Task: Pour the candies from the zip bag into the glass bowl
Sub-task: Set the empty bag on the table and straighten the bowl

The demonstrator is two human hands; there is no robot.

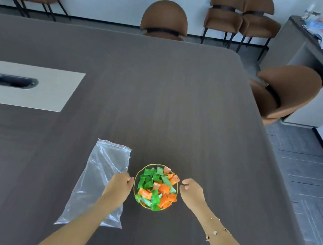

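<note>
Resting flat, the zip bag looks empty; candies fill the glass bowl.
Left hand and right hand are loosely curled, holding nothing; the bag is light and slippery.

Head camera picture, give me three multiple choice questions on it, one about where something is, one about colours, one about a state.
1. Where does the zip bag lie relative to the glass bowl?
A. To its left
B. To its right
C. Inside it

2. What colours are the candies?
A. Blue and yellow
B. Green and orange
C. All red

3. What state is the zip bag in?
A. Full of candies
B. Empty, flat on the table
C. Held up in the air

Answers:
1 A, the bag lies left of the bowl, under the left hand.
2 B, only green and orange wrappers show.
3 B, it is see-through with no candies inside.
</note>
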